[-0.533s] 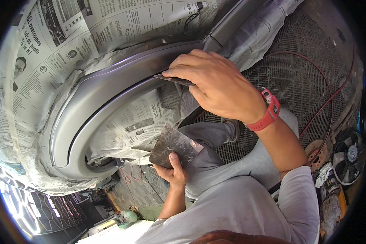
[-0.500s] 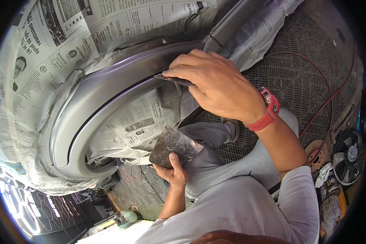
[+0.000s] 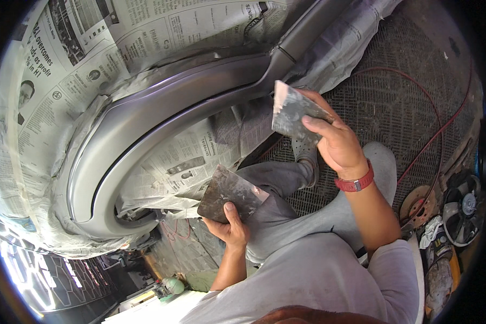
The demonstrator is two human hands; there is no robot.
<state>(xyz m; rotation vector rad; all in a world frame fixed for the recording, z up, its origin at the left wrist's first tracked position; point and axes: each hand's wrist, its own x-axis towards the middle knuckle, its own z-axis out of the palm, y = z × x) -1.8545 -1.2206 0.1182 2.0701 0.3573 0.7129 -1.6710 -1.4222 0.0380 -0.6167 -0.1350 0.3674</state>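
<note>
My left hand [image 3: 228,227] grips a square, dark, smeared putty plate [image 3: 227,189] with a small pale pink patch, held over my lap. My right hand [image 3: 337,141], with a red watch on the wrist, pinches a dark, mottled spreader [image 3: 296,108] turned up, thumb across its face and pale pink material along its left edge. The spreader is held just off a curved grey car body panel [image 3: 129,119] around a wheel arch, surrounded by newspaper masking [image 3: 70,48], with more newspaper [image 3: 183,151] inside the arch.
A red hose [image 3: 421,86] runs over a ribbed mat [image 3: 372,113]. At the right lie a rusty disc [image 3: 416,200], a black fan-shaped wheel [image 3: 464,205] and dirty tools. A green tank [image 3: 173,286] stands at the lower left. My bent legs are beneath my hands.
My right hand has pulled away from the panel to the right and downward and turned over, so the spreader's face now shows. My left hand and its plate stay about where they were.
</note>
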